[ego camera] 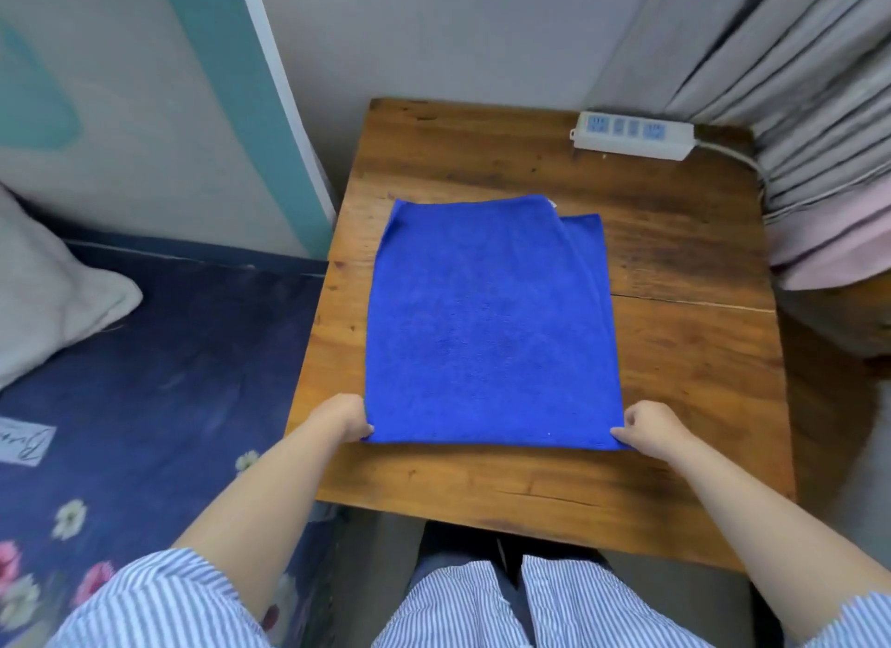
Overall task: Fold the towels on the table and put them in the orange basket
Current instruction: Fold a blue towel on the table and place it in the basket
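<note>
Towel, blue, lies folded once on the bench; my left hand and right hand pinch its near corners. I judge more folding remains; no basket is visible.

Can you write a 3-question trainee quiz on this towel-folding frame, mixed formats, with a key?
1. True or false: the blue towel lies flat in a single layer on the wooden table.
2. Multiple choice: what sits at the table's far right corner? A) an orange basket B) a white power strip C) a second towel
3. Short answer: which parts of the towel do the left hand and right hand hold?

Key
1. False: a lower layer shows along its far right edge.
2. B
3. Its two near corners, one pinched by each hand.
</note>
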